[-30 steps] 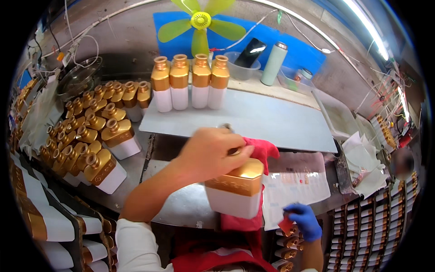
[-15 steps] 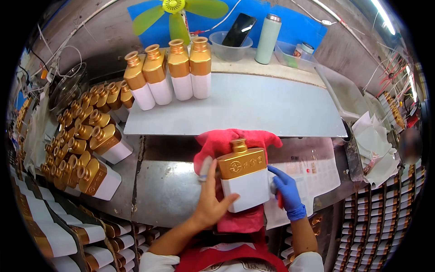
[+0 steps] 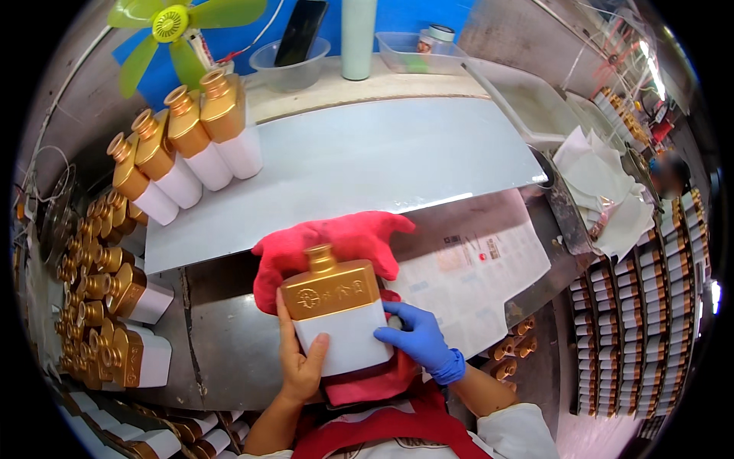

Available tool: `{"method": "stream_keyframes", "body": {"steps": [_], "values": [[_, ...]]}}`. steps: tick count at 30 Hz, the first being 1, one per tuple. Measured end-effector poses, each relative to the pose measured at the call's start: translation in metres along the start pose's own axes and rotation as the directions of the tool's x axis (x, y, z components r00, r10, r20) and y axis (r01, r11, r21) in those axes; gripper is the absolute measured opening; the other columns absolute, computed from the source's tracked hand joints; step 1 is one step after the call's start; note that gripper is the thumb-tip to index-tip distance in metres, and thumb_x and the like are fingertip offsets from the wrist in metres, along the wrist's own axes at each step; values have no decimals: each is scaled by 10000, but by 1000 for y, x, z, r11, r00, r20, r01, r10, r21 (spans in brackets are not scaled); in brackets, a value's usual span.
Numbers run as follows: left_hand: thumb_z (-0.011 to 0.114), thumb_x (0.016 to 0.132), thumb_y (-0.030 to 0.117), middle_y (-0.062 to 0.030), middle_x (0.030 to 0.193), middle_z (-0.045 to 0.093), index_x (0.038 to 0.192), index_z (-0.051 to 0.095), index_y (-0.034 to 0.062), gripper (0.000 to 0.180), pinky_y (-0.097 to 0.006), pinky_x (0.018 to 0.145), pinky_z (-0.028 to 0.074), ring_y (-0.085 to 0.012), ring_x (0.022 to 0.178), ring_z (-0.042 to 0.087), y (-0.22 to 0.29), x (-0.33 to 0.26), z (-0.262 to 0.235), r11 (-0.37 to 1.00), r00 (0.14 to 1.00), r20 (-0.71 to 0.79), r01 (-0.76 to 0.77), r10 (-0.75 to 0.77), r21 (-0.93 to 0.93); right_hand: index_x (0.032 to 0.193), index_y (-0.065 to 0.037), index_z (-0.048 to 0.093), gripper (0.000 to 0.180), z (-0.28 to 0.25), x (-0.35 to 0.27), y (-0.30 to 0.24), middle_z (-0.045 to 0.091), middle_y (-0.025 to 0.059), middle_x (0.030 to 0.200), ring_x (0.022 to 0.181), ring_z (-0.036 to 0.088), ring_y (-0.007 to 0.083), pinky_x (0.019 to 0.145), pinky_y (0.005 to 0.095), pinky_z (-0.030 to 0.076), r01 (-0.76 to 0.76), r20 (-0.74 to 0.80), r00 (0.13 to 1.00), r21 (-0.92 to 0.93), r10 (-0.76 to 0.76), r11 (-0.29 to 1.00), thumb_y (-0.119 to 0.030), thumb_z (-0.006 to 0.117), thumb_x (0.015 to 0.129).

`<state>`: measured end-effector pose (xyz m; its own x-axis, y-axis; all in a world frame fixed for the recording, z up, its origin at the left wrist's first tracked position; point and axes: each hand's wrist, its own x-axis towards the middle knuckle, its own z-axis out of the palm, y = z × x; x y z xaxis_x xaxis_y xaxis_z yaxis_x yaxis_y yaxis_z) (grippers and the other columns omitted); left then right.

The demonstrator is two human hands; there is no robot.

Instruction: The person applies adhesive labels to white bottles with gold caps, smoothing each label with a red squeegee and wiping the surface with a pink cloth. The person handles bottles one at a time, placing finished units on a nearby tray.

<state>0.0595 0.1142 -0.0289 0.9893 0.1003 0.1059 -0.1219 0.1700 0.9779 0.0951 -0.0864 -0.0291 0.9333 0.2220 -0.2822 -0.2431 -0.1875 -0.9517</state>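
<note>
Flat white flask-shaped bottle with gold shoulder and neck [image 3: 336,317], face-up on red cloth [image 3: 336,245] for cushioning, bare left hand [image 3: 300,359] cupping its edge, blue-gloved right hand [image 3: 417,340] fingertips pressing its side

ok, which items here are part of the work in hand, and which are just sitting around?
In use: gold-and-white bottle, held by bare left hand and gloved right hand; red cloth beneath it.
Lying about: fan, phone, tumbler, paper sheets.
</note>
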Motion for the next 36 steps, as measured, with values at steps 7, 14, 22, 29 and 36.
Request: {"method": "stream_keyframes", "body": {"steps": [7, 14, 22, 29, 36], "values": [[513, 907, 87, -147, 1457, 323, 1502, 28, -4, 773, -328, 1075, 285, -212, 1288, 382, -9, 3, 0, 992, 993, -48, -108, 111, 61, 1247, -25, 594, 519, 4, -5, -5, 517, -36, 718, 662, 462, 50, 646, 218, 448, 94, -19, 995, -73, -95, 993, -180, 763, 782], [497, 918, 74, -143, 1459, 323, 1500, 34, -9, 748, -327, 1085, 265, -213, 1301, 365, -12, 4, 0, 995, 996, -57, -64, 68, 75, 1285, -84, 575, 524, -10, 10, -11, 575, 15, 732, 662, 501, 72, 649, 243, 462, 57, 106, 993, -73, -49, 996, -245, 731, 811], [479, 897, 37, -143, 1475, 300, 1500, 29, -13, 754, -331, 1099, 238, -212, 1321, 341, -13, -2, -4, 1000, 999, -51, 17, -16, 4, 1318, -234, 552, 441, -108, -9, 11, 598, 101, 779, 605, 554, 247, 622, 360, 484, 83, -148, 965, -612, -217, 786, -252, 574, 878], [505, 884, 76, -154, 1482, 285, 1497, 29, -22, 783, -338, 1105, 228, -219, 1334, 323, -18, -5, -5, 999, 996, -84, 10, -5, 53, 1359, -243, 492, 533, -145, 4, 22, 555, 191, 951, 651, 603, 342, 618, 422, 505, -105, -192, 962, -916, -193, 387, -135, 492, 837], [515, 894, 137, -161, 1485, 283, 1495, 50, -29, 777, -346, 1100, 239, -230, 1332, 329, -22, -6, -7, 992, 995, -101, -4, 17, 127, 1315, -221, 542, 504, -155, 28, 35, 552, 193, 881, 669, 593, 360, 601, 441, 493, -75, -170, 944, -944, -281, 320, -117, 507, 824]]}}
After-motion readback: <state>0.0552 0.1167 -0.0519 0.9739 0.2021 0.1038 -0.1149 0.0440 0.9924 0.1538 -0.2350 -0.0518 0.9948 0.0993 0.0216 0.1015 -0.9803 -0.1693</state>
